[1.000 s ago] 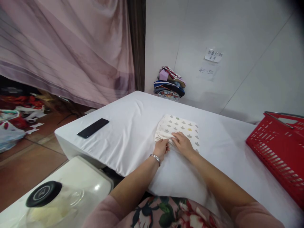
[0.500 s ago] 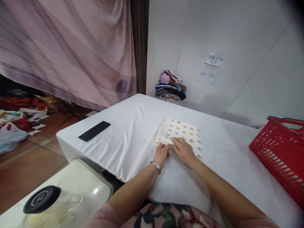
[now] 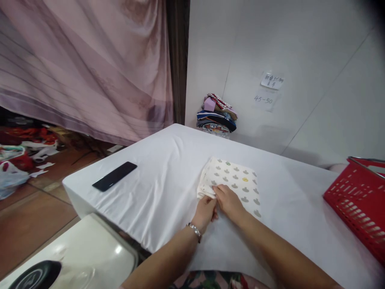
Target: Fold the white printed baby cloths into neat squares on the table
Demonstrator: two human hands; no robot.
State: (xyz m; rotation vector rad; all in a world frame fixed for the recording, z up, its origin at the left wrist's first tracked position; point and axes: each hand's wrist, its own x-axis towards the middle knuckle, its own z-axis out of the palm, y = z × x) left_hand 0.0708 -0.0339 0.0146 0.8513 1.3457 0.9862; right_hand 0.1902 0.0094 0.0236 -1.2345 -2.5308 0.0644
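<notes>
A folded cream cloth (image 3: 234, 176) with a grey, green and yellow print lies flat on the white-covered table (image 3: 162, 172). At its near left corner, my left hand (image 3: 206, 210) has its fingers closed on the near edge of the layers; a silver bracelet circles that wrist. My right hand (image 3: 228, 200) is beside it, its fingers on top of the cloth near the same edge. The right thumb is tucked close to the left fingers, and I cannot tell whether it pinches the fabric. The fingertips of the left hand are partly hidden.
A black phone (image 3: 115, 176) lies to the left on the table. At the right edge stands a red plastic basket (image 3: 357, 204). Folded clothes (image 3: 215, 116) are stacked by the wall. A white surface with a black-lidded container (image 3: 37, 275) is at lower left.
The whole view has tilted slightly, so the table things sit lower in it. Both hands remain at the cloth's near left corner, with little visible change in the folded cloth.
</notes>
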